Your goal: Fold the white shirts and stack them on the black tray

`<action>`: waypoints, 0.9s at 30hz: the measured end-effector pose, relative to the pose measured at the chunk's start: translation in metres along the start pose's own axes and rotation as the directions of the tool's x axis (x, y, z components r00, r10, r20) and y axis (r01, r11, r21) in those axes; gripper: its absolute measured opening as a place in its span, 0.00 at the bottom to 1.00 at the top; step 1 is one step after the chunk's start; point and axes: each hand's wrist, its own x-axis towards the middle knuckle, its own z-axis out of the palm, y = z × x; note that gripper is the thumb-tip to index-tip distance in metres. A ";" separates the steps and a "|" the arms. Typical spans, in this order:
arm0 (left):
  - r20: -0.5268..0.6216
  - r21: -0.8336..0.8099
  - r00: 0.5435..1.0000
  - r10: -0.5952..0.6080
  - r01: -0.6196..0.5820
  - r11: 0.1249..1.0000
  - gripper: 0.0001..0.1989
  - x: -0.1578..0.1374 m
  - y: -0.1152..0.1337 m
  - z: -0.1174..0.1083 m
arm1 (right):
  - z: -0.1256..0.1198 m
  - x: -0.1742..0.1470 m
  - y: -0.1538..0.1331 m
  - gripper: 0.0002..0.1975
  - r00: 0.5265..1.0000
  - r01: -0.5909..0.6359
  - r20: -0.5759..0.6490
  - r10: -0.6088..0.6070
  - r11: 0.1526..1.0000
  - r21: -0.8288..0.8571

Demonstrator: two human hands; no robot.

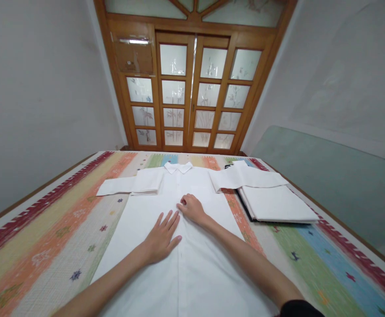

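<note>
A white shirt [199,251] with a collar [178,167] lies front up along the middle of the table, its body running toward me. Both sleeves [146,181] are folded out to the sides near the shoulders. My left hand [162,235] rests flat on the shirt front, left of the button placket, fingers spread. Just above and to the right, the fingers of my right hand [191,207] are curled together in a pinch at the placket. Whatever small part of the cloth or button lies between those fingertips is hidden.
Folded white cloth [272,204] lies on a flat black item [245,209] at the right, partly under the right sleeve. A striped, patterned cloth [63,220] covers the table. Beyond stand wooden doors [192,88] with glass panes; walls flank both sides.
</note>
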 end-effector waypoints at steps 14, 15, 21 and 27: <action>-0.050 -0.389 0.997 0.060 -0.074 0.918 0.16 -0.007 0.030 -0.043 | 0.000 0.033 -0.015 0.15 0.956 -0.227 0.154 0.250 0.962 -0.155; -0.060 -0.375 0.998 -0.033 0.008 0.927 0.15 0.003 0.021 -0.041 | 0.000 0.033 -0.016 0.14 0.957 -0.226 0.149 0.249 0.962 -0.153; -0.088 -0.295 0.933 -0.350 0.311 0.903 0.12 0.061 -0.036 -0.021 | 0.004 0.031 -0.012 0.13 0.968 -0.216 0.106 0.225 0.972 -0.090; -0.097 -0.379 0.922 -0.376 0.315 0.870 0.11 0.092 -0.047 -0.005 | 0.005 0.031 0.009 0.09 0.983 -0.163 0.097 0.154 0.983 0.089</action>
